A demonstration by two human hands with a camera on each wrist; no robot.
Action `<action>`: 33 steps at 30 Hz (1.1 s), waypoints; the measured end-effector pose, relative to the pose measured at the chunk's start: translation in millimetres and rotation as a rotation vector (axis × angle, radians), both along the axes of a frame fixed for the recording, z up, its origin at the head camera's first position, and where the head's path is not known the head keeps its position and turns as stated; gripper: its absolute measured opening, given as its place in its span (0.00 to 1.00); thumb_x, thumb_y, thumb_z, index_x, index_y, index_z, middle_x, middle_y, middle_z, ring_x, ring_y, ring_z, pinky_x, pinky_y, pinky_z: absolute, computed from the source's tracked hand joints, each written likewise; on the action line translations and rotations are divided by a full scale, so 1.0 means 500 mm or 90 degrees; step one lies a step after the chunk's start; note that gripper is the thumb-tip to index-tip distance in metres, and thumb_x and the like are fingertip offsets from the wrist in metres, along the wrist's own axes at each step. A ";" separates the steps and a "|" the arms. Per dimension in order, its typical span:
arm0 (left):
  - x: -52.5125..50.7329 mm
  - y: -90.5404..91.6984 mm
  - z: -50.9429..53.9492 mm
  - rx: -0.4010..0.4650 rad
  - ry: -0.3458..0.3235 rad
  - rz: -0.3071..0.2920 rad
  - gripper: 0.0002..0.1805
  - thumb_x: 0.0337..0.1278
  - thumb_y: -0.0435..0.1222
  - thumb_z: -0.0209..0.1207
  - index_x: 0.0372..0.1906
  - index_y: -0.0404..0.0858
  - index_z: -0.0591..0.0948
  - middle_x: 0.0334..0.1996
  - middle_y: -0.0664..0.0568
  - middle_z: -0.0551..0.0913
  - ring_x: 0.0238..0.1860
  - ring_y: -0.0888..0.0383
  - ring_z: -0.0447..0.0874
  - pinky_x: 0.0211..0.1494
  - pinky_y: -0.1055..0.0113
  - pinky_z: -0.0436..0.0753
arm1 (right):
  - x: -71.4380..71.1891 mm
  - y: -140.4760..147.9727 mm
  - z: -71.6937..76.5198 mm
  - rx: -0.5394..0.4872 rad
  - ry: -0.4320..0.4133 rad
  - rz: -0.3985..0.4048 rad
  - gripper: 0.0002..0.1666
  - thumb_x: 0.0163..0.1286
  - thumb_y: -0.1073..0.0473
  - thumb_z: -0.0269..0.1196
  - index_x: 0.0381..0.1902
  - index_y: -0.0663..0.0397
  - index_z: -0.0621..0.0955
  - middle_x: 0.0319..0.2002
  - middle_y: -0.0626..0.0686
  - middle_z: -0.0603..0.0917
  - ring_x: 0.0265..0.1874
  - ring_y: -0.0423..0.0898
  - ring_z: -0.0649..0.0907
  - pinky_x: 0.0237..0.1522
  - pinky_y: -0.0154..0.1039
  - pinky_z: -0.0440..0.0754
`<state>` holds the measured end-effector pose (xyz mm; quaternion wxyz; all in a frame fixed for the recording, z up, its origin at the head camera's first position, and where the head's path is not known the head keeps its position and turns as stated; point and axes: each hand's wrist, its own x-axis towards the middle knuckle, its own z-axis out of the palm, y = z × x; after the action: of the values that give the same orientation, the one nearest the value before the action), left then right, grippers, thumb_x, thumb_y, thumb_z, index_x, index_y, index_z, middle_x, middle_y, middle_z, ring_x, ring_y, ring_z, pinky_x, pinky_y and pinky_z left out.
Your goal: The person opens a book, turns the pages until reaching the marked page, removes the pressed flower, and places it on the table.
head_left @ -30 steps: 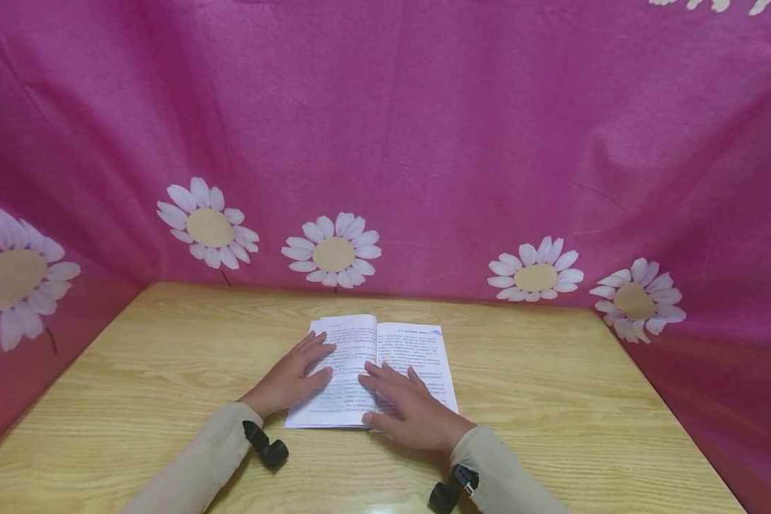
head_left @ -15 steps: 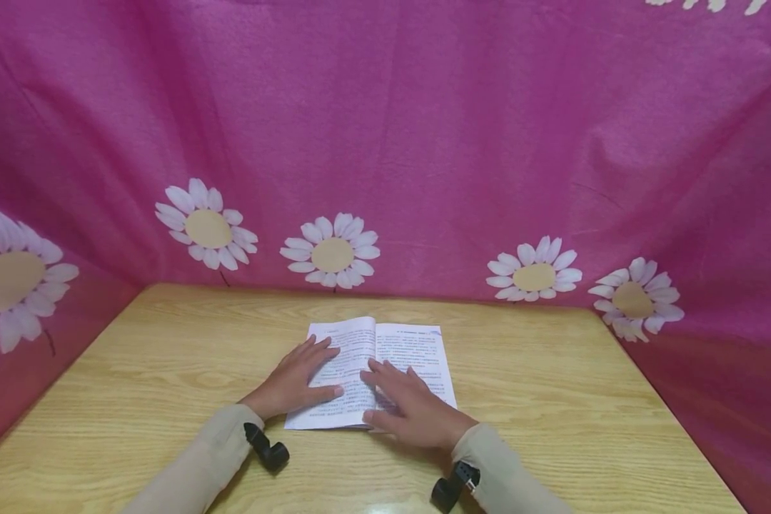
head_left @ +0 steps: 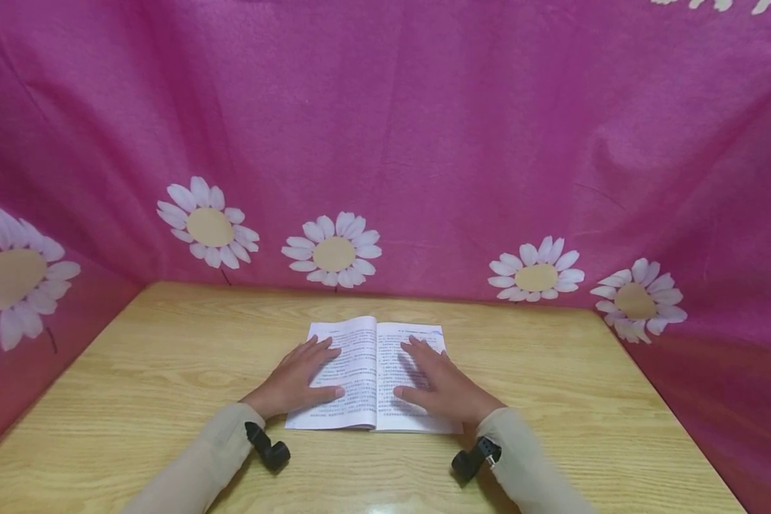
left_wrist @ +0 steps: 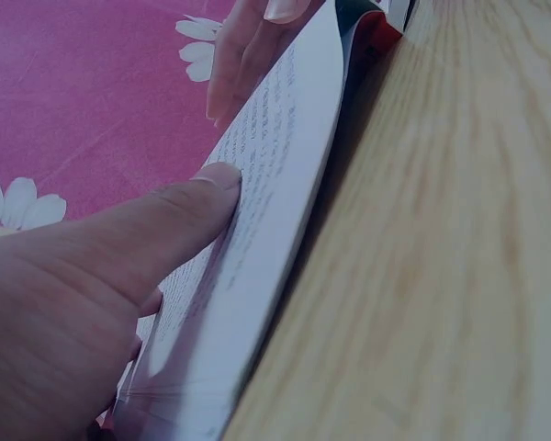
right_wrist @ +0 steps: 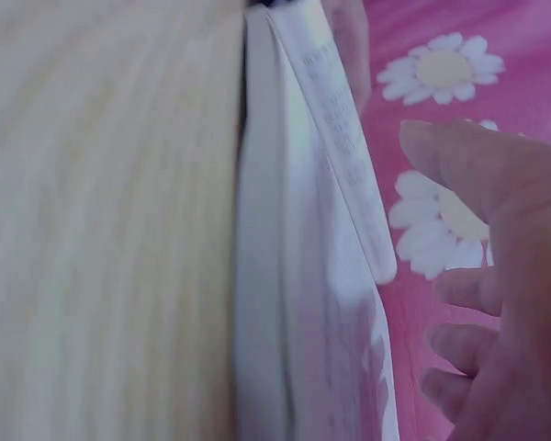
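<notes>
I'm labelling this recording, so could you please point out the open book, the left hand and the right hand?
Open book (head_left: 375, 375), head view: the fold between its pages.
Left hand (head_left: 293, 383), head view: the back of the hand.
Right hand (head_left: 451, 388), head view: the back of the hand.

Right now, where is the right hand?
In the head view, the right hand hovers right of centre, over the right page of the open book, opposite the left hand.

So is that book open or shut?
Open. The book lies spread on the table, with printed pages showing on both sides of its middle fold.
</notes>
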<state>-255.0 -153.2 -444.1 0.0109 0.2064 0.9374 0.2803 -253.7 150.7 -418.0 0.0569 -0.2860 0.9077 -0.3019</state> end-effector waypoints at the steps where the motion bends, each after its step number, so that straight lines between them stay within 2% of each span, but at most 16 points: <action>1: 0.000 0.000 0.000 0.000 0.001 0.000 0.43 0.52 0.60 0.62 0.70 0.44 0.68 0.74 0.47 0.57 0.76 0.45 0.41 0.75 0.44 0.44 | -0.002 0.004 0.001 -0.005 -0.003 -0.003 0.51 0.63 0.33 0.60 0.76 0.49 0.56 0.77 0.53 0.49 0.75 0.53 0.48 0.73 0.57 0.40; 7: 0.001 0.001 -0.004 -0.003 -0.003 0.003 0.43 0.52 0.60 0.62 0.70 0.44 0.68 0.74 0.47 0.56 0.76 0.45 0.41 0.75 0.44 0.44 | -0.014 0.027 -0.003 -0.010 -0.021 -0.033 0.55 0.61 0.32 0.62 0.76 0.50 0.55 0.77 0.54 0.49 0.75 0.53 0.47 0.73 0.57 0.40; 12: 0.001 -0.001 -0.006 -0.007 -0.002 0.002 0.43 0.52 0.61 0.62 0.70 0.45 0.67 0.75 0.47 0.56 0.76 0.45 0.41 0.75 0.44 0.44 | -0.024 0.045 -0.015 -0.015 -0.059 -0.071 0.60 0.57 0.30 0.64 0.77 0.50 0.52 0.77 0.53 0.48 0.76 0.51 0.46 0.73 0.55 0.39; 20: 0.005 0.001 0.001 -0.006 0.000 -0.001 0.43 0.52 0.60 0.63 0.70 0.44 0.67 0.74 0.47 0.57 0.76 0.45 0.41 0.75 0.44 0.44 | -0.033 0.062 -0.017 0.013 -0.074 -0.110 0.66 0.51 0.27 0.66 0.77 0.48 0.49 0.77 0.49 0.47 0.76 0.49 0.45 0.74 0.54 0.39; 25: 0.001 0.001 -0.001 -0.005 0.006 -0.004 0.43 0.52 0.60 0.63 0.70 0.44 0.67 0.74 0.47 0.56 0.76 0.45 0.42 0.74 0.43 0.45 | -0.038 0.069 -0.017 0.004 -0.069 -0.109 0.68 0.49 0.27 0.67 0.77 0.48 0.49 0.77 0.49 0.47 0.76 0.49 0.47 0.74 0.55 0.41; 33: 0.001 0.001 -0.001 -0.013 0.007 -0.005 0.43 0.53 0.60 0.62 0.70 0.43 0.67 0.74 0.47 0.56 0.76 0.45 0.41 0.75 0.44 0.44 | -0.043 0.087 -0.026 -0.026 -0.091 -0.115 0.67 0.48 0.28 0.69 0.78 0.40 0.48 0.77 0.44 0.48 0.75 0.48 0.48 0.73 0.57 0.47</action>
<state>-254.5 -152.6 -444.8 0.0091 0.2118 0.9394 0.2694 -275.5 194.0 -431.2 0.0882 -0.1821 0.9170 -0.3438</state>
